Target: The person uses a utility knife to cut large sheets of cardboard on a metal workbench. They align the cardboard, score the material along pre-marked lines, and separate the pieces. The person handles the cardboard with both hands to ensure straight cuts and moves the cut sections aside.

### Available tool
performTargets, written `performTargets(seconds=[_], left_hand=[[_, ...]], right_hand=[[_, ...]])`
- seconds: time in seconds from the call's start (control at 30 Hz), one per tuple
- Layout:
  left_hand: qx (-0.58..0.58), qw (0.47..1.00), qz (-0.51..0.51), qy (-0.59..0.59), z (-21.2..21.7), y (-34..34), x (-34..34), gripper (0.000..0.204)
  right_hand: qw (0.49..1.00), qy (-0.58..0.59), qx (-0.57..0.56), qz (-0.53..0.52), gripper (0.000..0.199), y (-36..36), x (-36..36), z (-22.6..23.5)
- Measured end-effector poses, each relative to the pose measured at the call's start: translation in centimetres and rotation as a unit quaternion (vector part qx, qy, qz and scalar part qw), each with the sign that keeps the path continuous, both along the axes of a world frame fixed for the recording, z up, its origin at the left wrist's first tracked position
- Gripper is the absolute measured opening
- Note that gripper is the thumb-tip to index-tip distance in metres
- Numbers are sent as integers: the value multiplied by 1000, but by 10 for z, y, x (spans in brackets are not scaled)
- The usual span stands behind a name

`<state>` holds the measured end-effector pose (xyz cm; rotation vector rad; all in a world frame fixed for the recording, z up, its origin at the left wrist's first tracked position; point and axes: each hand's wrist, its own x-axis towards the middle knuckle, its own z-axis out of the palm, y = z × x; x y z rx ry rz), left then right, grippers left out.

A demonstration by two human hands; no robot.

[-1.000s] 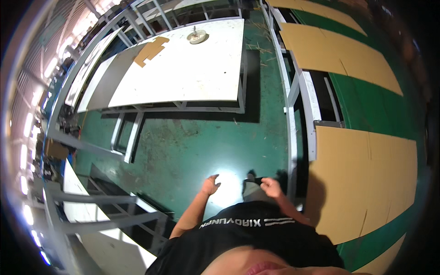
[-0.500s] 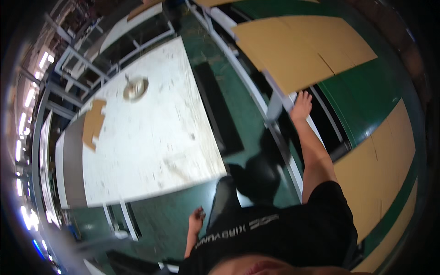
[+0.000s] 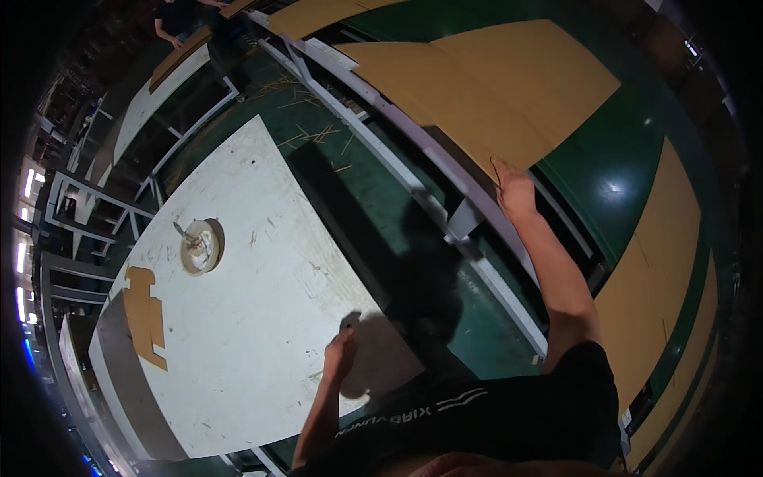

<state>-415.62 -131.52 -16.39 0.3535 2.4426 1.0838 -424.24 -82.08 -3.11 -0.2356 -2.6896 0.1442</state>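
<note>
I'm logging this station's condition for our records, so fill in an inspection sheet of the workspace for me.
Surface: white table, scuffed and marked; across a strip of floor, a green surface carries cardboard sheets.
Items in hand: one creased cardboard sheet.
Clutter: round bowl with white contents and a cut cardboard piece on the table; thin strips scattered on the floor.
Hands: right hand grips the creased sheet's near corner; left hand is over the table, nothing seen in it.
Cables: nothing seen.
Surroundings: another person touching a brown board at a far table.
</note>
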Motion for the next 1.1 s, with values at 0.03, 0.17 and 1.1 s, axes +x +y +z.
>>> performTargets(seconds=[0.03,0.17,1.1], left_hand=[[35,999,-6,-21,3,27,-18,42],[294,949,97,-51,-17,131,-56,46],[495,677,428,-336,-26,-182,113,38]], right_hand=[[999,47,-21,14,35,-17,14,46],[927,262,-270,16,27,-48,82,171],[421,14,-895,-146,43,-268,242,-167]])
